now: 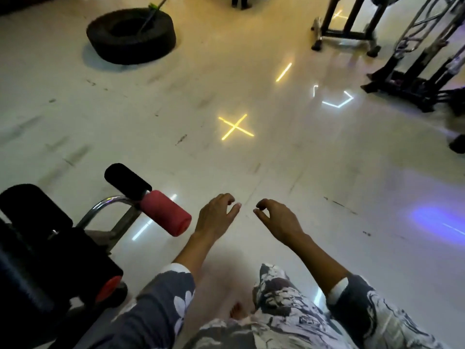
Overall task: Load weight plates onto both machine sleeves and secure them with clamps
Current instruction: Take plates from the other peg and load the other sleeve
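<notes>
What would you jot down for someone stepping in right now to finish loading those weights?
Left hand: empty, fingers loosely curled, held over the floor.
Right hand: empty too, the same pose.
No weight plates, sleeves or clamps are in view, so nothing shows as loaded.
Nearby: a bench with a red foam roller at left, a tyre far left, and dark machine frames far right.
Left to do: find the plates, load both sleeves, clamp them.
</notes>
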Demonstrator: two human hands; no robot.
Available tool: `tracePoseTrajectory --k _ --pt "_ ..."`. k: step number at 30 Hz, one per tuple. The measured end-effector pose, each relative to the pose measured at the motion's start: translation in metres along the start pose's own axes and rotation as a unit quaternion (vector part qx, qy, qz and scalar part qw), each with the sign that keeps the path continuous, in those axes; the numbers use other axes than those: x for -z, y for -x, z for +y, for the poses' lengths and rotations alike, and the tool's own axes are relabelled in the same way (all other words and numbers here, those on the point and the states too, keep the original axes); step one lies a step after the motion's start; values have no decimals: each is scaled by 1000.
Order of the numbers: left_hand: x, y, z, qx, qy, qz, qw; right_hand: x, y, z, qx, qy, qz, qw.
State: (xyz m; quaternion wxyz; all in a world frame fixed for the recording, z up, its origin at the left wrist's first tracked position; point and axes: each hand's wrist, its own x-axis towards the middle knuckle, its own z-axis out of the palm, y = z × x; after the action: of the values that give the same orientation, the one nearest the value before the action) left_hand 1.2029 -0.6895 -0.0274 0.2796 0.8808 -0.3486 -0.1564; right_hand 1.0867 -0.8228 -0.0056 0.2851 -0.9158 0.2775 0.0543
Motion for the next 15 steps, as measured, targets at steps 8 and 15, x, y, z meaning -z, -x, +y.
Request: tracePoseTrajectory --k 8,15 --pt "57 -221 -56 69 36 78 994 38 -259 -40 74 -1 -21 997" --pt "140 -374 -116 186 55 141 971 64 -464 -132 149 -11 -72 986"
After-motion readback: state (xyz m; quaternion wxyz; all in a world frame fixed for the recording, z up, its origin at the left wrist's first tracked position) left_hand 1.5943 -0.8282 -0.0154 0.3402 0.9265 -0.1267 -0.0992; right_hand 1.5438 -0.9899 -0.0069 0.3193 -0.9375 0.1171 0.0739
